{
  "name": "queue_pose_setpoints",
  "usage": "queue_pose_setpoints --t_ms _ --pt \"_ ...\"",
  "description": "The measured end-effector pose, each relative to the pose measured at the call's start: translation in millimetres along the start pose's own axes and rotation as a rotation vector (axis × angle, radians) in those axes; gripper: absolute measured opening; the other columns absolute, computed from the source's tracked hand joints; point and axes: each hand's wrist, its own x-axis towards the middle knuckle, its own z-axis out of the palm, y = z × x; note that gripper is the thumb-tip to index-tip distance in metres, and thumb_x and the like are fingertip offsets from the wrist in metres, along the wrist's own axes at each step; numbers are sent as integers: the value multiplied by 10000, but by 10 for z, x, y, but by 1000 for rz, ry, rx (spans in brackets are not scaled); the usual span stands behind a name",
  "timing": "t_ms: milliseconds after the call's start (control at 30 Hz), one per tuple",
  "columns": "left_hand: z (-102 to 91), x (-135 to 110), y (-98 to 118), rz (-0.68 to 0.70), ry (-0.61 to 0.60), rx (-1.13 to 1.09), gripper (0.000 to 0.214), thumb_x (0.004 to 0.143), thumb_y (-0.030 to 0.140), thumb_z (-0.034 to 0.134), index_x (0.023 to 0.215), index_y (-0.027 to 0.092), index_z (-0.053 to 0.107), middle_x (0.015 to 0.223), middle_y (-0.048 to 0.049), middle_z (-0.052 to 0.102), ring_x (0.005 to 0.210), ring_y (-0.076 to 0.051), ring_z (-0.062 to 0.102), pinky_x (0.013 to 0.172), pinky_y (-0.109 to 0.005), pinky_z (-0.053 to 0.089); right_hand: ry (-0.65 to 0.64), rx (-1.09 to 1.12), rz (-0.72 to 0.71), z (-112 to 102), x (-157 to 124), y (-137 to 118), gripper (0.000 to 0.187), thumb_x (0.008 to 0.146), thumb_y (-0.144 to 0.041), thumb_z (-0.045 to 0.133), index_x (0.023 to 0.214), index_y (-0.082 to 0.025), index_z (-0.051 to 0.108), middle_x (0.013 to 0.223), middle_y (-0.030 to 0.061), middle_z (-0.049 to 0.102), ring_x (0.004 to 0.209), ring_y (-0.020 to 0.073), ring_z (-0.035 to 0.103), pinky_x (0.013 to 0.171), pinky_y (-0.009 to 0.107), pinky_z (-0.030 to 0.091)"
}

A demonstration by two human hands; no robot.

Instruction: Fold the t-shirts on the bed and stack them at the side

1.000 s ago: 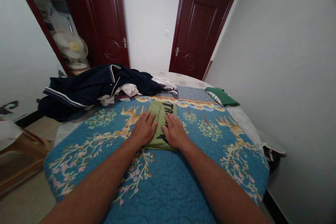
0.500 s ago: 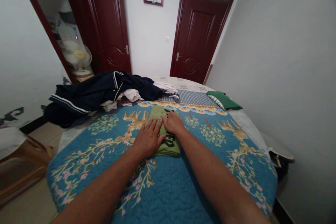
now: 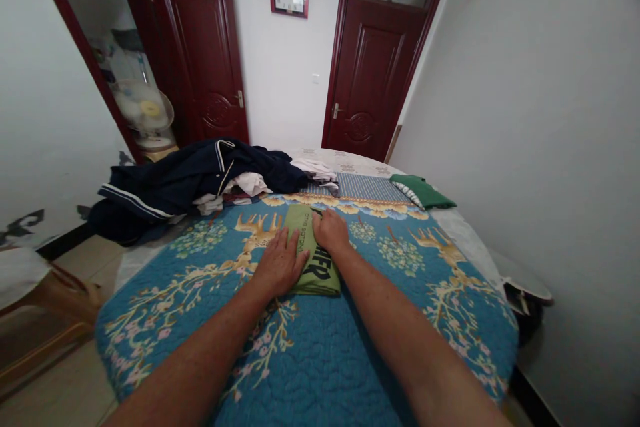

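A folded olive-green T-shirt [image 3: 306, 283] with black lettering lies on the patterned blue quilted cover [image 3: 345, 353] in front of me. My left hand [image 3: 280, 263] rests flat along its left side, fingers stretched and apart. At the shirt's upper right edge, my right hand [image 3: 332, 231] has its fingers bent and bunched against the fabric, with the thumb on the lettering. Part of the print is hidden under the right hand.
A heap of dark navy clothes [image 3: 165, 180] with pale garments [image 3: 250, 184] lies at the far left of the table. A folded green garment [image 3: 425, 192] sits at the far right. A wooden chair [image 3: 55, 300] stands at the left, and a stool [image 3: 525, 300] at the right.
My left hand has slid slightly left and down, off the middle of the shirt. The right hand has drawn toward the right edge, its fingers more bent, uncovering more lettering.
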Motion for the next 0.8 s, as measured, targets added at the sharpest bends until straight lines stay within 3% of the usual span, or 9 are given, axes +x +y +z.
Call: queue_pose_setpoints --t_ms 133,367,800 --pt "-43 -3 20 -51 -40 -5 679 1081 514 292 1623 123 413 1705 -238 371 1606 -365 312 1270 -561 290 33 0 -54 -39 -270 30 518 1108 -454 340 1361 -139 664 1442 194 649 1368 306 565 1192 468 370" --pt "-144 -23 97 -70 -64 7 666 1088 470 287 1630 101 398 1713 -246 350 1608 -355 311 1279 -579 268 -27 -8 -127 -58 -823 174 663 1076 -517 438 1629 -152 431 1721 168 345 1605 366 265 1274 594 256" --pt "-255 -390 197 -25 -26 130 785 1044 599 415 1653 105 380 1725 -244 323 1603 -393 304 1277 -603 274 -142 -91 -240 -315 -1482 288 749 1066 -544 454 1691 -153 324 1770 186 164 1620 379 240 1291 628 186"
